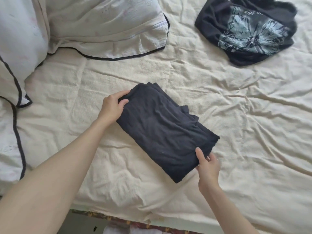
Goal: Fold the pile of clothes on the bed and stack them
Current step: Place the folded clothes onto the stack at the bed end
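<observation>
A plain black garment, folded into a thick oblong, lies slantwise in the middle of the cream bed sheet. My left hand grips its far left corner, fingers curled over the edge. My right hand pinches its near right edge, thumb on top and fingers underneath. A second black garment with a pale printed graphic lies loosely bunched at the far right of the bed, apart from both hands.
White pillows with black piping fill the far left and left side. The bed's near edge runs along the bottom, with a patterned mattress border below it. Wrinkled sheet lies between the two garments.
</observation>
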